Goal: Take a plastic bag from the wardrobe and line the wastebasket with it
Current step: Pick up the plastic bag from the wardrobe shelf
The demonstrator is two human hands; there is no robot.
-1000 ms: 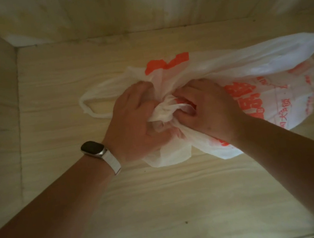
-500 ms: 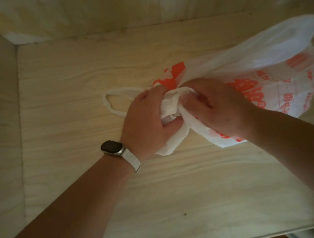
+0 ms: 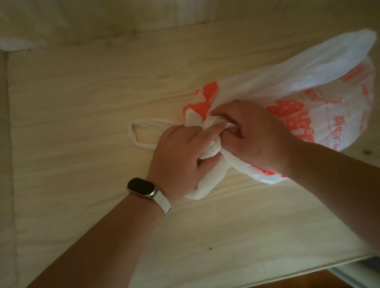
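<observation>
A: Where is the plastic bag found?
B: Right of the middle, on the wardrobe shelf. Its bunched top is squeezed by the left hand and right hand. It should be tugged gently.

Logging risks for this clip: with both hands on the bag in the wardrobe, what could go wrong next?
Both the left hand and right hand grip the plastic bag at its bunched neck; pulling hard could tear the thin film. The free handle loop lies beside the left hand and might get caught in the bunch.
</observation>
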